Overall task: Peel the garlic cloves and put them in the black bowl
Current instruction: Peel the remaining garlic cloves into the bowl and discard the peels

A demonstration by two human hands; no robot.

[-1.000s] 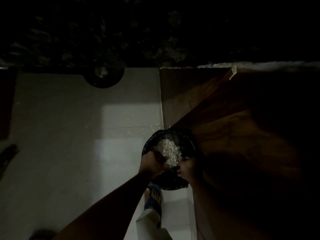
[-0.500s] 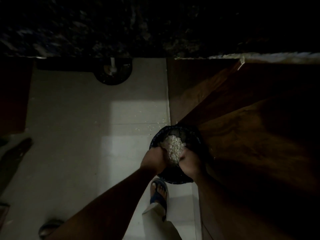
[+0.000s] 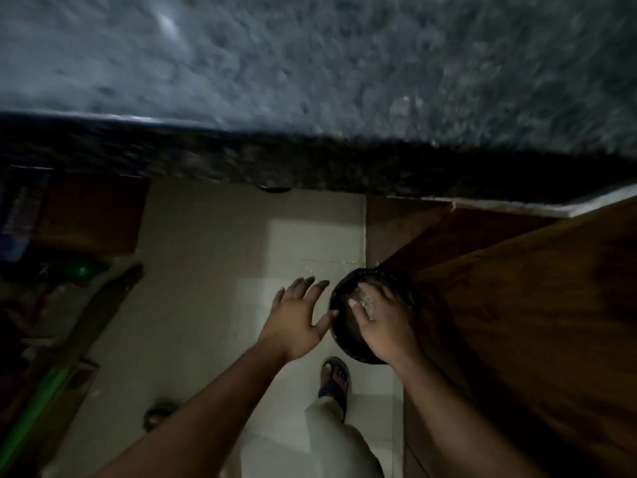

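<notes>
A round black container [image 3: 339,298], lined in black, stands on the floor against a wooden cabinet. My right hand [image 3: 382,322] hovers over its mouth, palm down, fingers straight and spread. A few pale garlic skin flakes [image 3: 366,300] show between those fingers. My left hand [image 3: 296,315] is just left of the rim, fingers spread wide, holding nothing. No garlic cloves can be made out, and most of the container's inside is hidden by my right hand.
A speckled stone counter [image 3: 310,63] fills the top, its dark edge overhanging. An open wooden cabinet door [image 3: 517,322] sits at the right. Pale tiled floor [image 3: 206,270] carries scattered flakes [image 3: 310,269]. My sandalled foot [image 3: 334,377] stands below the container. Green clutter [image 3: 34,401] lies at the left.
Both hands let go of the pale heap of skins they held over the container. The left hand moved off to the left and opened. The view tilted up onto the counter.
</notes>
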